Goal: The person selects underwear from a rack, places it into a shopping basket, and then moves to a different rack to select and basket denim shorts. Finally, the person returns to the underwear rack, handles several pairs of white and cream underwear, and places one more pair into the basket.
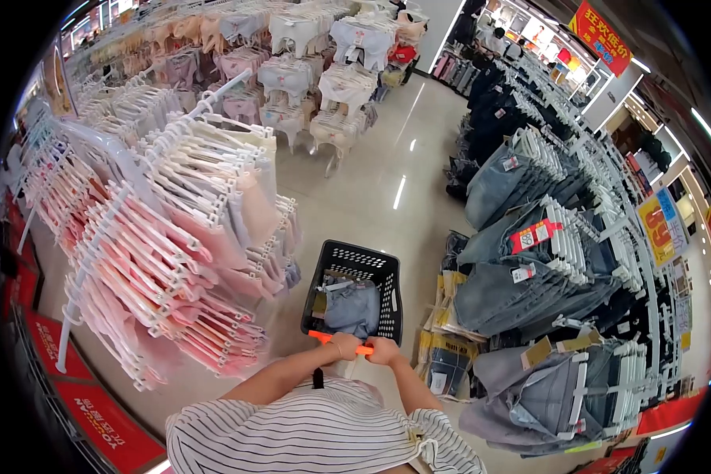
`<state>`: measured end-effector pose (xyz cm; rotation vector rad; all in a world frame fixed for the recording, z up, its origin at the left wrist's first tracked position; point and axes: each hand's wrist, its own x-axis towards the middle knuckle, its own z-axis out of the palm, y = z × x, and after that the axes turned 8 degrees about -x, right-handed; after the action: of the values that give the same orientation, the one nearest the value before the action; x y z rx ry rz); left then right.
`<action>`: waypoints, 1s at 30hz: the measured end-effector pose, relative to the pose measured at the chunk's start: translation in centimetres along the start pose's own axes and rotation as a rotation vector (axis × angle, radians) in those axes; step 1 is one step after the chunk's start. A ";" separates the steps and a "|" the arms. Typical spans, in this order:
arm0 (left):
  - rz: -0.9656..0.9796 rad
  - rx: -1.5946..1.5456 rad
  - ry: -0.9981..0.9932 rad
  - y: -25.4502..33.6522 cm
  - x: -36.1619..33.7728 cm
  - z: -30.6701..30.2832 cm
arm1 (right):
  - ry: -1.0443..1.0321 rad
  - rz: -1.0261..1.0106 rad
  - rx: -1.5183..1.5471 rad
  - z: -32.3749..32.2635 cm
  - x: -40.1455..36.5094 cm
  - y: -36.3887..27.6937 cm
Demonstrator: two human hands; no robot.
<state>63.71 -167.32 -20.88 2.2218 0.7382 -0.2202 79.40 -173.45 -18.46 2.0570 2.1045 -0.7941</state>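
Note:
Both hands are closed around the orange handle [319, 336] of a black shopping basket [389, 272] out in front of my body. My left hand [341, 346] grips the left part of the handle, and my right hand [382, 350] grips the right end close beside it. Inside the basket lies a folded pair of light blue jeans [351, 306], with a tan tag or card at its left side. The basket has perforated walls and stands low over the floor; whether it rolls on wheels is hidden.
Pink and white underwear on hangers [166, 261] crowds the left side. Racks of hanging jeans [521, 268] line the right, with packaged clothes [448, 359] low beneath. A shiny floor aisle [395, 170] runs ahead between them. Bra racks [284, 79] stand at the far left.

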 end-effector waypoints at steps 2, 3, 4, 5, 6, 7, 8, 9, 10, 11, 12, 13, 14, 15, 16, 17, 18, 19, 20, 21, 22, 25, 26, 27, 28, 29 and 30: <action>-0.022 0.005 0.035 0.2 1.1 -0.6 | 0.014 -0.028 -0.008 -0.5 0.9 1.3; -0.047 0.008 0.015 0.6 1.5 -1.3 | 0.014 -0.035 -0.019 -0.9 1.4 1.8; -0.073 0.006 -0.009 0.8 1.7 -2.0 | 0.009 -0.042 -0.028 -1.2 2.0 2.1; -0.105 0.011 -0.028 1.3 2.0 -2.7 | 0.003 -0.051 -0.029 -1.6 2.5 2.5; -0.116 0.012 -0.017 1.4 2.5 -2.8 | 0.006 -0.072 -0.028 -2.0 2.9 3.0; -0.126 0.013 -0.007 1.3 3.0 -3.0 | 0.008 -0.092 -0.025 -2.3 3.3 3.4; -0.136 0.013 0.001 1.3 3.5 -3.1 | 0.008 -0.111 -0.021 -2.6 3.7 3.8; -0.136 0.016 0.023 1.1 4.0 -3.0 | 0.002 -0.128 -0.019 -2.7 4.2 4.3; -0.136 0.019 0.047 0.8 4.5 -2.9 | -0.004 -0.145 -0.017 -2.9 4.7 4.8; -0.134 0.018 0.065 0.3 4.9 -2.9 | -0.016 -0.157 -0.014 -3.0 5.4 5.0; -0.144 0.010 0.062 0.4 5.1 -3.5 | -0.016 -0.165 -0.020 -3.3 5.9 5.2; -0.151 0.000 0.057 0.6 5.3 -4.1 | -0.018 -0.169 -0.027 -3.7 6.4 5.4; -0.155 -0.011 0.050 0.8 5.6 -4.6 | -0.021 -0.170 -0.034 -3.9 6.8 5.7; -0.172 -0.024 0.038 1.1 5.8 -5.3 | -0.013 -0.184 -0.035 -4.3 7.2 6.0; -0.186 -0.038 0.026 1.5 6.0 -6.2 | -0.004 -0.197 -0.039 -4.7 7.8 6.3; -0.200 -0.050 0.013 1.5 6.4 -6.9 | 0.005 -0.210 -0.040 -5.1 8.4 6.6; -0.204 -0.050 0.009 1.1 6.9 -7.1 | 0.003 -0.212 -0.041 -5.4 9.0 6.7; -0.211 -0.044 0.008 0.7 7.5 -7.5 | 0.007 -0.218 -0.039 -5.7 9.7 6.9; -0.217 -0.037 0.006 0.3 8.0 -7.8 | 0.011 -0.224 -0.036 -6.0 10.4 7.0; -0.214 -0.034 0.020 -0.1 8.6 -8.2 | 0.015 -0.235 -0.034 -6.5 11.2 7.2; -0.209 -0.031 0.033 -0.5 9.3 -8.6 | 0.018 -0.243 -0.033 -7.1 12.0 7.5; -0.224 -0.044 0.056 -1.7 11.3 -9.8 | 0.029 -0.230 -0.048 -8.1 14.5 8.2; -0.236 -0.052 0.063 -2.1 12.0 -10.3 | 0.032 -0.221 -0.057 -8.4 15.5 8.6; -0.244 -0.074 0.075 -2.6 12.8 -10.6 | 0.049 -0.232 -0.062 -8.7 16.4 8.9; -0.234 -0.068 0.049 -2.9 13.5 -11.4 | 0.071 -0.270 -0.049 -9.5 17.0 9.0; -0.269 -0.061 0.039 -3.2 14.4 -11.9 | 0.053 -0.248 -0.090 -10.1 17.9 9.2; -0.274 -0.073 0.047 -3.5 15.0 -12.5 | 0.053 -0.250 -0.069 -10.7 18.7 9.3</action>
<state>73.06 -149.79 -20.08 2.0585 1.0606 -0.2723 89.67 -152.37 -19.76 1.8242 2.4148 -0.6900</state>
